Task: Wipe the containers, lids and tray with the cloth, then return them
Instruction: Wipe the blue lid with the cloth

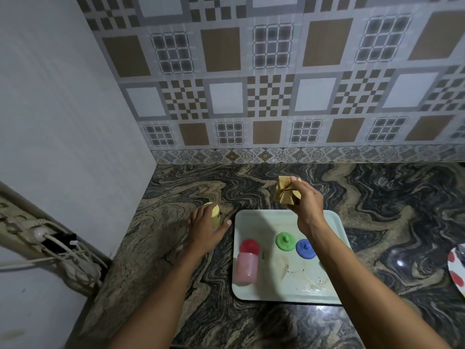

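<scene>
The swirled stone countertop [377, 197] runs from the plain white side panel [63, 109] on my left to the picture's right edge, and stops at the patterned tiled wall [251, 84] behind. The widest bare stretch lies to the right of the tray and behind it, up to the wall.

The pale tray [261, 222] sits flat in front of me. Its left edge is just beside my left thumb, and my right forearm crosses its right edge. Its far half is bare, and stains and crumbs [312, 285] mark the near right corner.

My right hand [308, 205] is raised above the tray's far edge and clenches the bunched tan cloth [285, 191]. My left hand [205, 231] is off the tray to the left, fingers curved round the yellow container [215, 214] on the stone, thumb out toward the tray.

A spotted plate [456, 268] pokes in at the right edge, well apart from the tray.

On the tray's left side stands the pink container [246, 267] with its red lid [249, 246] on. The green lid [285, 241] and blue lid [305, 248] lie side by side mid-tray, close to my right forearm.
</scene>
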